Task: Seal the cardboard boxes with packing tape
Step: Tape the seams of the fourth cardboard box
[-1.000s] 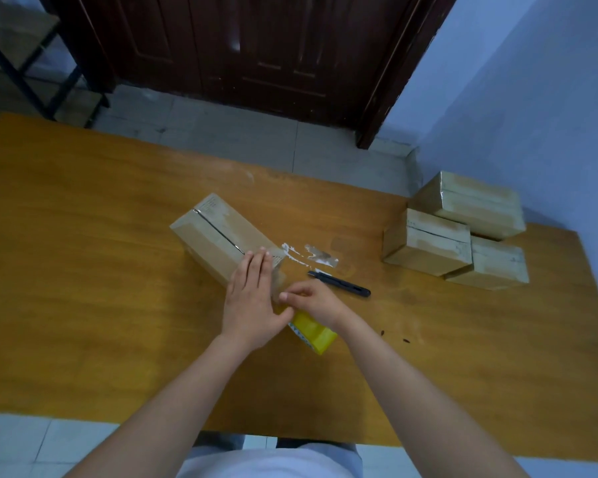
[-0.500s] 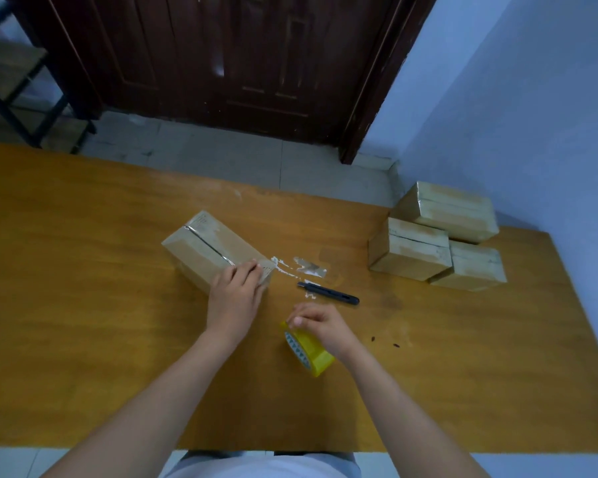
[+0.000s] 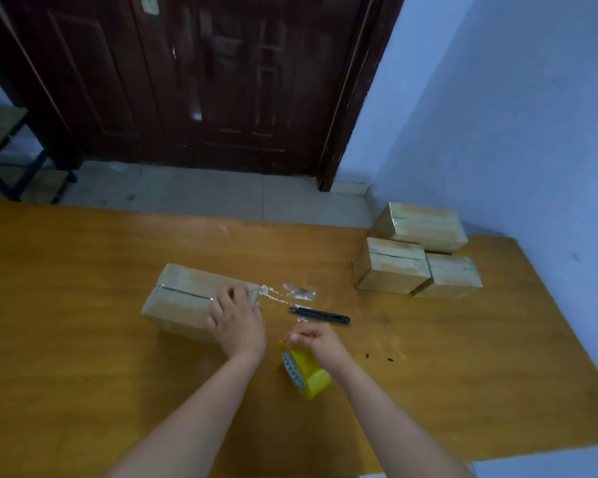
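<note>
A cardboard box (image 3: 183, 298) lies on the wooden table (image 3: 83, 339), its top seam showing as a dark slit. My left hand (image 3: 237, 322) rests on the box's right end, fingers curled over its top edge. A roll of yellow packing tape (image 3: 306, 372) stands on edge on the table just right of that hand. My right hand (image 3: 316, 343) holds the roll from above, fingers curled over its top. Whether a strip runs from the roll to the box is hidden by the hands.
A black utility knife (image 3: 321, 315) lies beyond the roll, with scraps of clear tape (image 3: 297, 291) stuck to the table behind it. Three cardboard boxes (image 3: 390, 267) are grouped at the table's far right by the blue wall. A dark door stands beyond the table.
The box has turned so its length lies across the table. My right hand drew the roll away from the box toward me. The camera tilted up.
</note>
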A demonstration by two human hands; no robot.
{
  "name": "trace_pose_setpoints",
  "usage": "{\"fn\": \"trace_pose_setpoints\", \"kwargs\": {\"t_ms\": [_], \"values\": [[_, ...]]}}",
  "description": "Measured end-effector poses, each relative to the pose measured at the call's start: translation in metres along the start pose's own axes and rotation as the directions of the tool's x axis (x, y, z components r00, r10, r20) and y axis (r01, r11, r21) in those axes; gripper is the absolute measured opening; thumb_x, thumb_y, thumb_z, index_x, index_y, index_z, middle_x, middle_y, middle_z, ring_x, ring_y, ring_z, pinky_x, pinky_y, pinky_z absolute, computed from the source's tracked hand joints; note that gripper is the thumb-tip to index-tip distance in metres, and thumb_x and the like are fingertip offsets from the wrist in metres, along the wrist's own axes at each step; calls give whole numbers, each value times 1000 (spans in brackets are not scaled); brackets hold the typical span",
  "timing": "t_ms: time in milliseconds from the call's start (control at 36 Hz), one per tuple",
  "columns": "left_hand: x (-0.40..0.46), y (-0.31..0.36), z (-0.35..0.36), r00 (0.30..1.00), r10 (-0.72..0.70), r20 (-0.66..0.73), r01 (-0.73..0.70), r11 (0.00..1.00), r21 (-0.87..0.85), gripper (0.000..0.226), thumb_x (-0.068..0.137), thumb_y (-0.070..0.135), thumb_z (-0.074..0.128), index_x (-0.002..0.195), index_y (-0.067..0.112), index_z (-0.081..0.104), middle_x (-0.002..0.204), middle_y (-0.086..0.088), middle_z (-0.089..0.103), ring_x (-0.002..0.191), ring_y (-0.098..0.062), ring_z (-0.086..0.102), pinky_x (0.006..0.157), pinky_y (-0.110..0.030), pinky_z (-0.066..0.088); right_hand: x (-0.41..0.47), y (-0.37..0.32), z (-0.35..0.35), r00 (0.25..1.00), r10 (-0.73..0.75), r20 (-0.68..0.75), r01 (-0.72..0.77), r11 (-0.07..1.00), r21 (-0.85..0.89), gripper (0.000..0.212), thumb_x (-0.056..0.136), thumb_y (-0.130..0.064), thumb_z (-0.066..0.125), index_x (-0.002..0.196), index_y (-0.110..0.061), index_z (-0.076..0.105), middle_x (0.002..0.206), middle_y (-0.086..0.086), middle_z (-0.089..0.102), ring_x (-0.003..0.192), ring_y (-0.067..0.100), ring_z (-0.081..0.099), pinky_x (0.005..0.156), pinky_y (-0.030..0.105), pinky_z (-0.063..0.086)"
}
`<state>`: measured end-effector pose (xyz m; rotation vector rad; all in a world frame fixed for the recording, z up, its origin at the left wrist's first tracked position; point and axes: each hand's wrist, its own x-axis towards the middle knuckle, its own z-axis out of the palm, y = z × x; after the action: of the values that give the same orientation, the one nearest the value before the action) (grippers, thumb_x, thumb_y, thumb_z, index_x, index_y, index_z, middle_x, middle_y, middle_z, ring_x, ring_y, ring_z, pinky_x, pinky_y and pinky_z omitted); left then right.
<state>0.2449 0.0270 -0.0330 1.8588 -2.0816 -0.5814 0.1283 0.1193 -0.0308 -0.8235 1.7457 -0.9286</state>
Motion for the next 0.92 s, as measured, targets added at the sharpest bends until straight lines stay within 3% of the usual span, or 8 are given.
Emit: {"fn": "trace_pose_setpoints", "kwargs": {"t_ms": [83,194,306,389,444,528,750,917], "values": [[0,15,-2,980,-185,71,196,962,-188,35,92,33,56,119,12,51,134,-12,40,124,-31,30,99,-40,19,2,-7,-7,999,26,-48,-25,999,22,19,88,-7,64,72,-16,71,80,-1,69,77,0,62,75,12,46],[15,20,-18,941,-272,199,313,924,-220,42,98,40,42,129,13,48,140,-12,33,131,-29,24,108,-40,18,3,-25,-23,994,19,-108,-15,999,33,18,87,-8,64,72,-15,71,64,-13,69,66,-5,61,67,11,46],[27,22,-42,981,103,167,-6,865,-502,28,96,39,51,106,15,63,115,-6,56,114,-23,47,91,-31,33,4,-57,-37,995,-26,-99,30,999,32,18,87,-6,64,72,-13,70,61,-11,68,62,-2,61,66,13,47],[23,28,-55,835,451,315,-66,650,-757,22,81,50,65,88,30,62,93,8,64,86,1,58,78,-27,43,4,-81,-44,992,-84,-90,86,996,24,19,87,-9,64,71,-16,71,67,-9,70,70,5,63,72,19,49],[22,30,-58,719,579,384,-152,670,-726,43,65,66,63,99,40,57,102,17,62,91,11,56,83,-22,46,4,-97,-49,989,-117,-86,122,991,49,22,87,-11,64,69,-19,73,74,-5,72,79,12,66,79,28,51],[24,31,-60,628,643,439,-144,650,-746,69,56,79,68,114,47,48,116,17,60,104,2,59,87,-25,52,2,-118,-52,985,-151,-89,159,983,89,23,88,-13,64,69,-17,74,81,1,72,84,23,67,85,42,53],[26,41,-84,749,611,257,-307,663,-682,69,65,91,40,97,33,56,79,-1,68,73,-22,63,66,-43,51,-6,-148,-44,952,-275,-133,273,962,-28,19,89,-13,63,74,-15,73,81,9,72,82,24,67,83,43,53],[25,41,-100,780,554,291,-250,702,-667,80,62,87,44,95,17,64,85,-6,70,83,-25,66,72,-50,52,-14,-162,-38,902,-399,-164,402,916,-19,23,88,-2,61,70,-13,72,86,-2,69,86,9,64,81,22,51]]}}
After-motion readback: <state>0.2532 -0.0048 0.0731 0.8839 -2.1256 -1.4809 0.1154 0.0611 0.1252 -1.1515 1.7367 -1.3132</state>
